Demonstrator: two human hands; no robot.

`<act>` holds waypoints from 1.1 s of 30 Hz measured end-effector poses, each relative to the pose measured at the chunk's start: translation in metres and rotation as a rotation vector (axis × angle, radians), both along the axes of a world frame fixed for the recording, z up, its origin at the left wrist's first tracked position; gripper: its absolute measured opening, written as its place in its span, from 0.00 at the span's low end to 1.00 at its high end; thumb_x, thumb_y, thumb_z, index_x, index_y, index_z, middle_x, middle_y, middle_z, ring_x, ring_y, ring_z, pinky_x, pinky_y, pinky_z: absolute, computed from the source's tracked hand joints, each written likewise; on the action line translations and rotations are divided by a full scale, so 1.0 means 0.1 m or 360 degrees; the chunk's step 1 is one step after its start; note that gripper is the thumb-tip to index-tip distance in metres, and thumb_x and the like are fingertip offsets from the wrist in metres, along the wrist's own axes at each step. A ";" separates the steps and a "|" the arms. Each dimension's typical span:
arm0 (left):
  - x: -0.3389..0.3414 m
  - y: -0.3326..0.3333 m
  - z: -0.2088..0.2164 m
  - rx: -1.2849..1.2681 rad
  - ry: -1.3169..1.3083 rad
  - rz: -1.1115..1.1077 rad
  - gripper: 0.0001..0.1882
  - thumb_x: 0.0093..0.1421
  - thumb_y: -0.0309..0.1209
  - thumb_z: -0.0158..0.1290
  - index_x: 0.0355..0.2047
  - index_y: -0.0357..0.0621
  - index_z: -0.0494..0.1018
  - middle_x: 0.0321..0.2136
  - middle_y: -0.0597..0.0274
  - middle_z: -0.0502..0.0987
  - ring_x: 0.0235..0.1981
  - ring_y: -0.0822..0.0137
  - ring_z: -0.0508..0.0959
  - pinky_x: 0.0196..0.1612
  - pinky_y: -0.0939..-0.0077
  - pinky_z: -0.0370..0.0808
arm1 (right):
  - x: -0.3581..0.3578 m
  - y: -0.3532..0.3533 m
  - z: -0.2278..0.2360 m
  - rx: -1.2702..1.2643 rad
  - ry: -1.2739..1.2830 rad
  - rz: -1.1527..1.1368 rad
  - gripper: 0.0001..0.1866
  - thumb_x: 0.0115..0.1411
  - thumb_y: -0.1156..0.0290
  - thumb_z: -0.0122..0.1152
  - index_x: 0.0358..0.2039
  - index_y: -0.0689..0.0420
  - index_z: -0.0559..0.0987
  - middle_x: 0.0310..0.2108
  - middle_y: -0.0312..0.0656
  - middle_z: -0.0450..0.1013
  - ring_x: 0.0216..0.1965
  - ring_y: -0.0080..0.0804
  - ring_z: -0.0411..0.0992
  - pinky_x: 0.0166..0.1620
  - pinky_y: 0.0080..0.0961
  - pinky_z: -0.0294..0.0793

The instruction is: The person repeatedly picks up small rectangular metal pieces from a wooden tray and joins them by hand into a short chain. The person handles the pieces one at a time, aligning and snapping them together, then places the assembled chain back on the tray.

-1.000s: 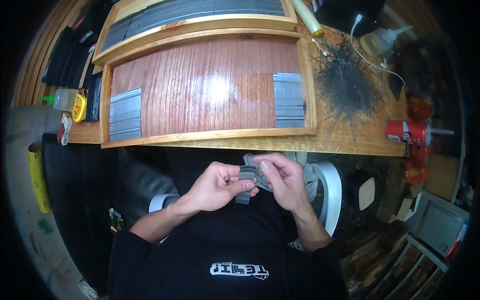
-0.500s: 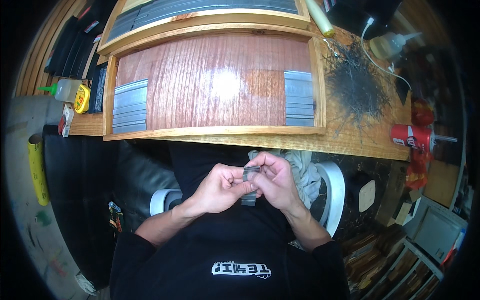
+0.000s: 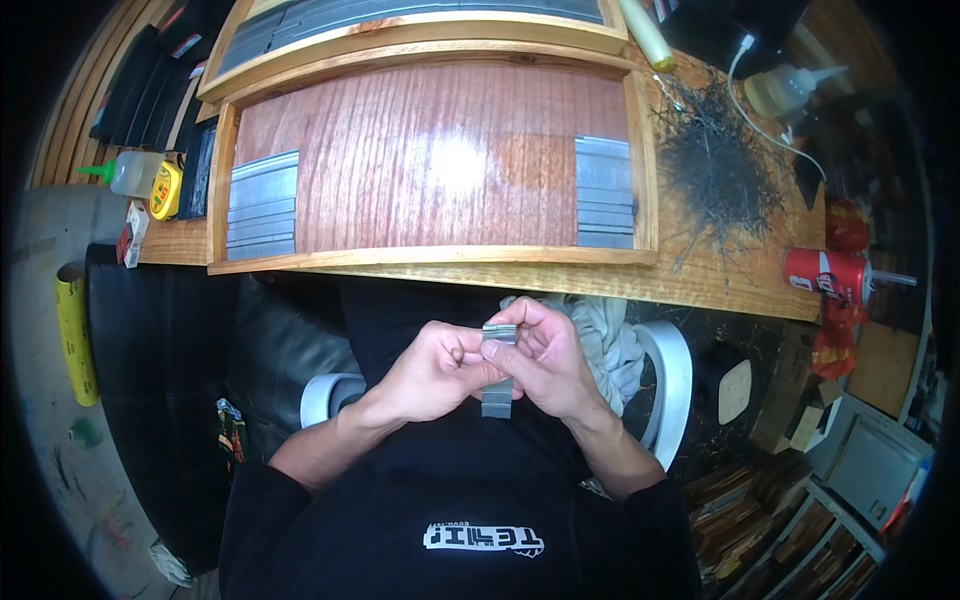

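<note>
Pinched in my left hand (image 3: 428, 376) and my right hand (image 3: 552, 372), the thin grey pieces (image 3: 497, 407) want light, even thumb pressure so their edges line up

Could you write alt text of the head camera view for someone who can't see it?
A person's left hand and right hand hold a small grey banded piece near the lap. Beyond, a wooden tray with grey strips at both ends lies on a table.

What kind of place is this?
Probably a small workshop, where people make things by hand: there's a wooden bench, a wooden tray with grey strips, and a pile of thin dark scraps.
</note>
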State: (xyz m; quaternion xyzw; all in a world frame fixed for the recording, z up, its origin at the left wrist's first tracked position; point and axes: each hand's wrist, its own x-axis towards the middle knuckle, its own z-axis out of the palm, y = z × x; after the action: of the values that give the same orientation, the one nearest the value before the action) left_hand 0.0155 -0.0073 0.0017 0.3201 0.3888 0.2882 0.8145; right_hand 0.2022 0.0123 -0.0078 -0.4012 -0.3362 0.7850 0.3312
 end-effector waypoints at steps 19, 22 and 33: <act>-0.06 0.02 0.08 -0.0052 -0.0083 0.0124 0.12 0.70 0.21 0.56 0.52 0.32 0.79 0.38 0.51 0.87 0.40 0.63 0.88 0.42 0.75 0.86 | 0.18 0.03 0.17 0.0211 -0.0153 0.0035 0.02 0.69 0.83 0.60 0.39 0.70 0.78 0.31 0.44 0.78 0.29 0.23 0.79 0.33 0.20 0.82; -0.08 0.04 0.10 -0.0128 -0.0084 0.0112 0.12 0.70 0.21 0.56 0.52 0.32 0.79 0.39 0.50 0.87 0.40 0.62 0.88 0.41 0.75 0.86 | 0.18 0.01 0.16 0.0150 -0.0134 -0.0051 0.03 0.70 0.81 0.60 0.39 0.69 0.78 0.31 0.42 0.78 0.29 0.21 0.78 0.33 0.19 0.80; -0.09 0.00 0.11 -0.0197 -0.0130 0.0076 0.18 0.70 0.22 0.57 0.59 0.37 0.74 0.38 0.53 0.86 0.40 0.66 0.87 0.42 0.73 0.86 | 0.35 0.18 0.40 0.0811 -0.0887 0.0243 0.04 0.64 0.78 0.68 0.39 0.63 0.83 0.29 0.35 0.76 0.25 0.17 0.72 0.30 0.18 0.70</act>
State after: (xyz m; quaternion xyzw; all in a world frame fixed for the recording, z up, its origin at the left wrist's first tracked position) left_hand 0.0067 -0.0077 0.0123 0.2477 0.3798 0.2958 0.8408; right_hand 0.2369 0.0301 0.0323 -0.4779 -0.6266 0.5595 0.2567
